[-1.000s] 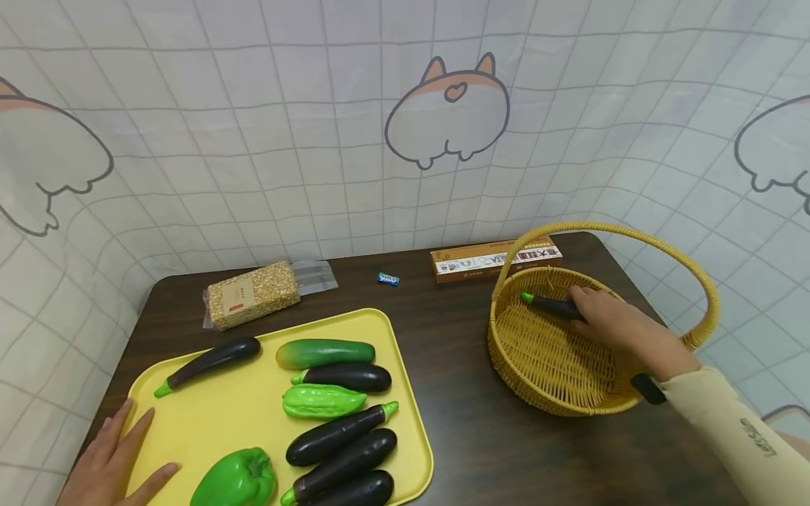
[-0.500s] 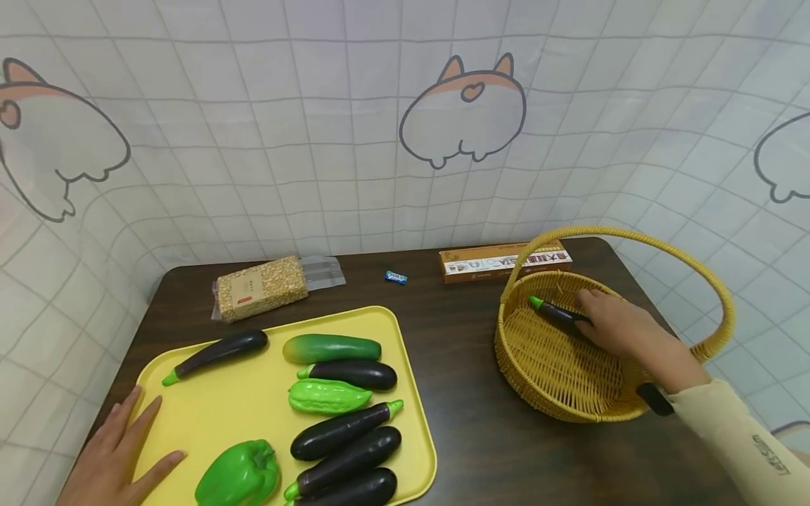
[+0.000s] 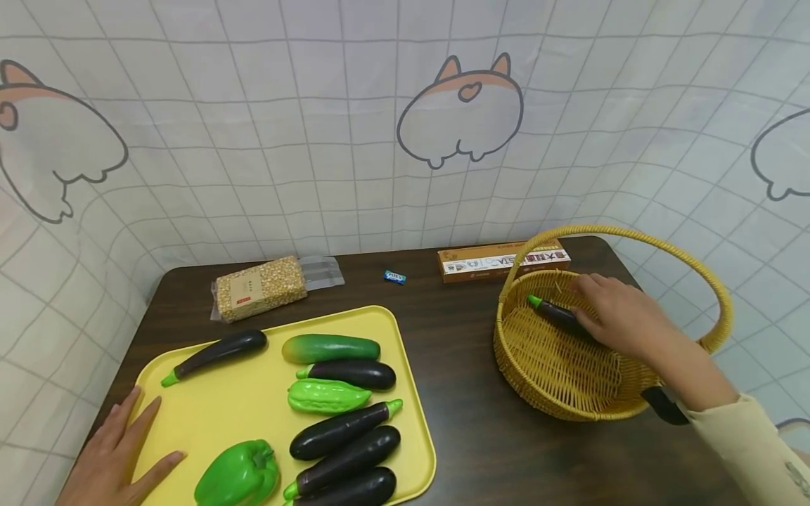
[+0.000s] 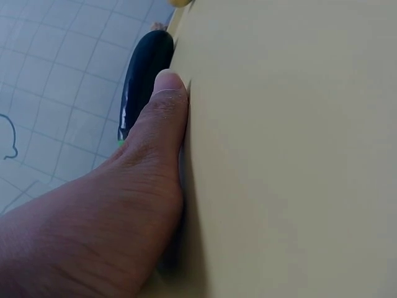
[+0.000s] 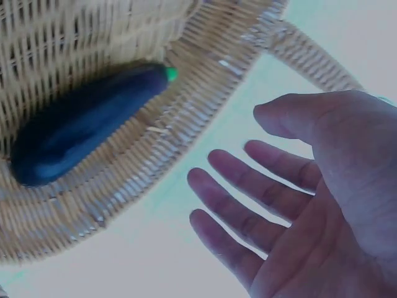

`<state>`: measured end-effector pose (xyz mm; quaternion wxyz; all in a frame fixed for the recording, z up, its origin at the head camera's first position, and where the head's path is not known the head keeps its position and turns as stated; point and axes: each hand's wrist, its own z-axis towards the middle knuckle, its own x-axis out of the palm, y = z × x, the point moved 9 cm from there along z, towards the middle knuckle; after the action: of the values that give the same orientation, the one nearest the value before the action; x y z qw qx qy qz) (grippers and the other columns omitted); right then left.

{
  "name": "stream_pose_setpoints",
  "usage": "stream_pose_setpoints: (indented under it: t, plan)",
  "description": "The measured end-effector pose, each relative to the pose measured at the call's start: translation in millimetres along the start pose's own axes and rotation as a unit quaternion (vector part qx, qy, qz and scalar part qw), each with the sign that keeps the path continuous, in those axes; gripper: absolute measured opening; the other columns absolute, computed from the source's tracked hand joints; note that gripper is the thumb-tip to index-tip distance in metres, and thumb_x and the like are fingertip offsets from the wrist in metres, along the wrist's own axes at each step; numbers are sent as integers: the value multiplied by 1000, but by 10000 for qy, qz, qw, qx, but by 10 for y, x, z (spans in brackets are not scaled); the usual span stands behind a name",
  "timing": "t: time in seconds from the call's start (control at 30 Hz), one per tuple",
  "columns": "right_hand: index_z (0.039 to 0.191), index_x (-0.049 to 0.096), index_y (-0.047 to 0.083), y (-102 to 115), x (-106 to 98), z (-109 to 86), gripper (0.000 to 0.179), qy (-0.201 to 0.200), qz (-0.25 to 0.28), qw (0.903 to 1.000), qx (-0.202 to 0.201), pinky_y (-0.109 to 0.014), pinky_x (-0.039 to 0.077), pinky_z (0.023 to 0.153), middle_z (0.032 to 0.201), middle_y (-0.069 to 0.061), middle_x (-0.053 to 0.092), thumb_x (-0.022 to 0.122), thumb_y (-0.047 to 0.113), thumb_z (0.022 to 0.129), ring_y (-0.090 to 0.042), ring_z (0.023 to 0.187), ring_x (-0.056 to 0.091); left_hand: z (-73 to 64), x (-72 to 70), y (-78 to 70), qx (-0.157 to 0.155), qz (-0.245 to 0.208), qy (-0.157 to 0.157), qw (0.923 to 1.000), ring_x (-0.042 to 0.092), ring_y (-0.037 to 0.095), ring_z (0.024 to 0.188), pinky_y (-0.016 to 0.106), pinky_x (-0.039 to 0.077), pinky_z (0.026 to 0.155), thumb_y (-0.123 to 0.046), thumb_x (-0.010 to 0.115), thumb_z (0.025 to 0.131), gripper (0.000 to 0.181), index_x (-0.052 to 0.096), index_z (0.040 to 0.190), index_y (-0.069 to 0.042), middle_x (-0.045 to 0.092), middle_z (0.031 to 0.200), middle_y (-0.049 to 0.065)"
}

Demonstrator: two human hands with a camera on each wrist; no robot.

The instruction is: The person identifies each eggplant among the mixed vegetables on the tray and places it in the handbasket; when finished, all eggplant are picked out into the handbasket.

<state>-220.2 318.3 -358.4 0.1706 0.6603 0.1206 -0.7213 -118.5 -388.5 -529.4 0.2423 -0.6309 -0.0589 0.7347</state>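
My right hand is over the yellow wicker basket, fingers spread and holding nothing. An eggplant with a green stem end lies inside against the far wall; the right wrist view shows the whole eggplant apart from the fingers. My left hand, fingers spread, rests at the left edge of the yellow tray. On that tray are a dark eggplant at upper left, a green bell pepper, a cucumber, a light-green bitter melon and several eggplants in the right column.
Behind the tray lies a clear bag of yellow grains. A small blue packet sits mid-table near the back edge, and a long brown box stands behind the basket. The basket handle arches high on its right.
My right hand has let go of the eggplant in the basket and lifted slightly up and to the right, its fingers loosening. The left hand stays at the tray edge.
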Motion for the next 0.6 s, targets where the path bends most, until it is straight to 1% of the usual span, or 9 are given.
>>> stream_pose_setpoints:
  t: [0.1,0.23,0.4,0.53,0.6]
  plan:
    - [135,57,-8,81,-97,-2,43,-250,-2,9997,-69,-65,55,83,128,-30,65,71,16,101,-49,103,67,-7,-6,12,37,1,-34,10000,-3,53,156,58,-13,123,-34,80,96,99,20,170,-11,-3,176,16]
    - [137,56,-7,199,-171,-3,46,-437,10,9989,-144,-68,52,88,132,-30,63,70,19,102,-51,108,65,-19,-12,21,5,-9,-25,10000,-3,53,155,59,-13,122,-35,81,95,100,20,170,-10,-4,175,17]
    - [135,58,-2,389,-277,-22,43,-815,15,9960,-370,-65,52,89,129,-24,66,72,20,101,-46,110,65,-22,13,11,-31,-37,8,10000,-3,51,156,59,-13,122,-36,80,96,99,20,170,-10,-3,175,16]
    - [131,61,2,567,-346,-28,38,-1124,73,9916,-628,-62,53,85,123,-18,69,75,19,99,-40,109,66,-14,21,0,-3,25,-58,10000,-2,50,157,55,-13,123,-37,81,95,100,21,170,-11,-2,176,15]
    - [130,61,4,657,-369,-24,37,-1213,120,9896,-758,-62,53,86,122,-15,69,75,19,99,-38,109,66,-5,13,-4,7,40,-81,10000,-2,50,157,56,-13,123,-37,81,95,100,21,170,-12,-2,176,14]
